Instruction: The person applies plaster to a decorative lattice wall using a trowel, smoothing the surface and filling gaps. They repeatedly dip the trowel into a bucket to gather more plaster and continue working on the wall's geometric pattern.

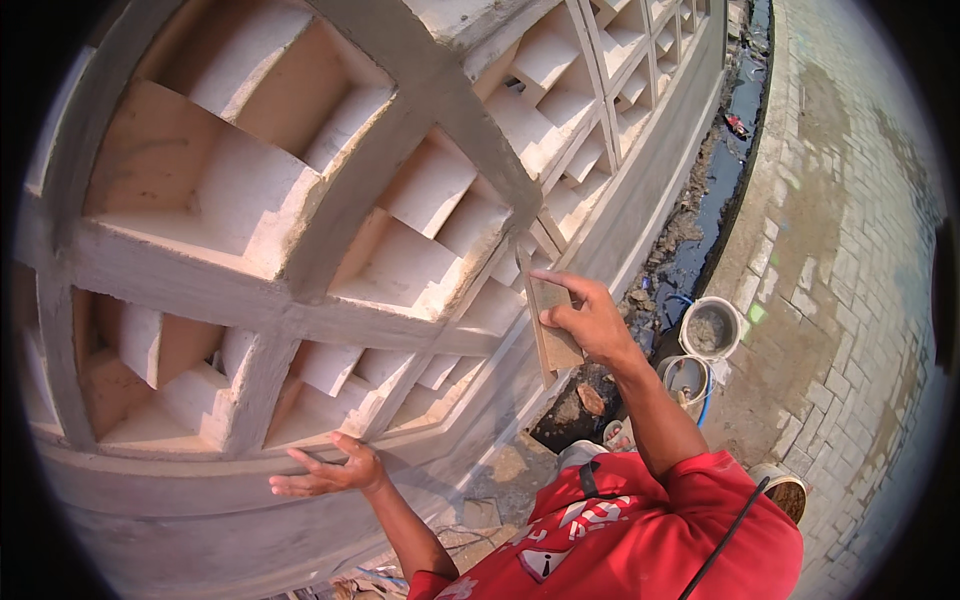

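Note:
My right hand [592,318] grips a small flat rectangular wooden board [556,345], thumb on its face and index finger stretched along its top. The board stands on edge beside a grey joint of the openwork block wall [290,300]. No handle shows on it. My left hand [335,468] holds nothing; its fingers are spread, palm turned up, just by the lower ledge [200,462] of the wall. Pale angled vent blocks [410,260] fill the wall between grey mortar bands.
A drainage ditch [715,210] with dark water and rubble runs along the wall. Two buckets, one with grey mix [710,328] and one nearer [686,376], stand at its edge. Another bucket [785,490] sits behind my right arm. Paving blocks [850,300] lie to the right.

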The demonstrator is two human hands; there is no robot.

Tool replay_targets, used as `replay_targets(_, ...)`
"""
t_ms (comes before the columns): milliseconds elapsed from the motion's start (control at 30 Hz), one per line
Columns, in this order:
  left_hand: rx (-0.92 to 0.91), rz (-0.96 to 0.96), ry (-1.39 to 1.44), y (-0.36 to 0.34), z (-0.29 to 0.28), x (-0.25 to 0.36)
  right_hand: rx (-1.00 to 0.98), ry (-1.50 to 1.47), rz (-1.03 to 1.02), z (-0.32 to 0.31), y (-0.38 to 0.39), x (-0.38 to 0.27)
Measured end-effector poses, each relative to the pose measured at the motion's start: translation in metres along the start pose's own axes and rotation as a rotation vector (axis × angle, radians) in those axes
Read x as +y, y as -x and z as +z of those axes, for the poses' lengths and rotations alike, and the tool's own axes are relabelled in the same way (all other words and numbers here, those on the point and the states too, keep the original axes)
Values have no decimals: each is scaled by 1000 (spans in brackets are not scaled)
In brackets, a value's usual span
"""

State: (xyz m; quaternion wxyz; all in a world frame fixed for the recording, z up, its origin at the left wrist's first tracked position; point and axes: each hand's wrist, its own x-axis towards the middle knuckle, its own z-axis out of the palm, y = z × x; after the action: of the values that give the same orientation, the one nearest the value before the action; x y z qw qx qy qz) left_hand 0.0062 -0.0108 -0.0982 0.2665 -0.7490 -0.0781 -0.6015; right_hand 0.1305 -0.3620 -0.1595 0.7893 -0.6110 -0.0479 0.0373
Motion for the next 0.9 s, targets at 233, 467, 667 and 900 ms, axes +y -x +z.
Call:
replay_targets(233, 15, -13, 8, 0, 1, 1, -223, -975, 182, -27, 0, 24)
replay_targets(467, -11, -12, 19, 0, -1, 0, -300, -1326, 269, -26, 0, 41)
replay_targets(667, -12, -26, 46, 0, -1, 2, -311, -1473, 212, -13, -7, 13)
replay_targets(900, -43, -50, 76, 1, -2, 0, -189, -1409, 322, -8, -22, -1)
